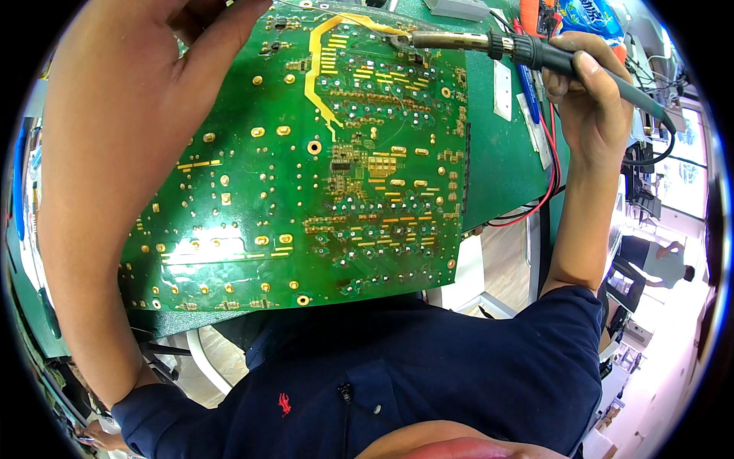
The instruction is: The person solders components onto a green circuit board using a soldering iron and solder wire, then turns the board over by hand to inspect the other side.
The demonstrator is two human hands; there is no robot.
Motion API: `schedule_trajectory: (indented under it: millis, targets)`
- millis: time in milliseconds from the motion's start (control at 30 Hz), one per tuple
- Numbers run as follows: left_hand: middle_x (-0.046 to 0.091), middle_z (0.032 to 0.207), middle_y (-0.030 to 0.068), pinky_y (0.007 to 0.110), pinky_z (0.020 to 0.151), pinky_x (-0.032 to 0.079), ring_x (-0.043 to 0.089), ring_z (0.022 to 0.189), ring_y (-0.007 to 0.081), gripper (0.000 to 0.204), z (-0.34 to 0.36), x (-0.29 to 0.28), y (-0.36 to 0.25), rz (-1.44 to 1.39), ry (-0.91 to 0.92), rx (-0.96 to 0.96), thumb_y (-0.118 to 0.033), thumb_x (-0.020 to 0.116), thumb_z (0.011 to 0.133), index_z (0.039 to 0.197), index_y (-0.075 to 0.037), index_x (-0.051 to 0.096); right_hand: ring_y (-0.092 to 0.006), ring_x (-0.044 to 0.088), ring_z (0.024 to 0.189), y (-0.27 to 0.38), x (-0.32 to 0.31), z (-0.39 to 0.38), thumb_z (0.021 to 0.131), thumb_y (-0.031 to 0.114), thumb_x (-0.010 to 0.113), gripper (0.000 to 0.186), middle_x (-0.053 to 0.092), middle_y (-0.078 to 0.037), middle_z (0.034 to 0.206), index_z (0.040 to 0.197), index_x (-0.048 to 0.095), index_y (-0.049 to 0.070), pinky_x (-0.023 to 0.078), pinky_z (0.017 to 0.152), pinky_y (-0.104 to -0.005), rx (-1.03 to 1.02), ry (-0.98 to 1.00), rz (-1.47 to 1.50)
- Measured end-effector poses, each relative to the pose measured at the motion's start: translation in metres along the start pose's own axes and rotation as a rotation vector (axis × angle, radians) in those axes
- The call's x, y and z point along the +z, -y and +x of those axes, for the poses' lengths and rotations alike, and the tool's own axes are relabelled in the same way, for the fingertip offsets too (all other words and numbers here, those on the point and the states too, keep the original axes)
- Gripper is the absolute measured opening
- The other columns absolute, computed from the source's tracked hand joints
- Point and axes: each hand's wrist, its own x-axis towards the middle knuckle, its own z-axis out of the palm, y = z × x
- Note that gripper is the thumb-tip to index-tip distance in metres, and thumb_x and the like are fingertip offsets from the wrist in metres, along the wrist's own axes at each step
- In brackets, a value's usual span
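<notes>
A large green circuit board (252, 183) with gold pads and traces fills the middle of the head view. My right hand (585, 84) grips a soldering iron (451, 40) with a dark handle, its tip at the top of the board near a wide gold trace. My left hand (199, 38) is at the top left above the board, fingertips closed on a thin solder wire (321, 11) that runs toward the iron's tip.
The green mat (497, 176) holds a blue pen (527, 92), red and black cables (549, 164), a white strip (501, 89) and a blue packet (589, 19). A white chair (210, 356) shows below the table. Another person (654, 260) stands at the far right.
</notes>
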Motion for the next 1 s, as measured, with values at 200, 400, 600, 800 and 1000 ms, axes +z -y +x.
schedule_trajectory:
  millis: [200,400,600,800,1000]
  targets:
    - [0.071,0.096,0.0069,0.027,0.082,0.05,0.067,0.091,0.0161,0.014,0.0,-0.002,-0.001,0.003,0.001,-0.002,-0.002,0.063,0.092,0.106,-0.001,0.066,-0.0111,0.053,0.069,-0.004,0.001,0.001,0.095,0.02,0.052,0.035,0.06,-0.009,0.077,0.112,0.063,-0.008,0.039,0.06,-0.0244,0.065,-0.052,0.073]
    - [0.071,0.097,0.0068,0.027,0.082,0.05,0.067,0.092,0.0156,0.014,0.0,-0.002,-0.002,0.002,-0.004,-0.01,-0.002,0.063,0.093,0.106,-0.001,0.066,-0.0131,0.051,0.068,-0.011,-0.004,0.007,0.097,0.02,0.051,0.035,0.057,-0.006,0.074,0.113,0.063,-0.007,0.039,0.063,-0.0261,0.06,-0.026,0.29]
    - [0.071,0.097,0.0066,0.026,0.082,0.05,0.067,0.092,0.0151,0.015,0.0,-0.001,-0.003,0.005,-0.006,-0.01,-0.002,0.063,0.093,0.107,-0.001,0.066,-0.013,0.048,0.066,-0.013,-0.011,0.009,0.098,0.022,0.05,0.035,0.055,-0.005,0.071,0.114,0.064,-0.006,0.036,0.063,-0.0267,0.037,0.026,0.195]
    - [0.071,0.098,0.0064,0.026,0.083,0.05,0.068,0.092,0.0146,0.015,0.001,0.002,-0.005,0.0,-0.011,-0.014,-0.002,0.063,0.093,0.108,-0.001,0.067,-0.012,0.048,0.065,-0.012,-0.012,0.009,0.097,0.022,0.05,0.034,0.056,-0.005,0.07,0.113,0.064,-0.005,0.036,0.062,-0.0262,0.059,0.031,0.218]
    - [0.071,0.098,0.0062,0.026,0.083,0.05,0.068,0.093,0.0141,0.015,0.0,-0.003,-0.002,-0.015,-0.04,-0.035,-0.002,0.063,0.094,0.109,-0.001,0.067,-0.0106,0.047,0.065,-0.014,-0.012,0.009,0.097,0.022,0.05,0.034,0.054,-0.003,0.068,0.112,0.065,-0.005,0.036,0.062,-0.0256,0.063,-0.024,0.24]
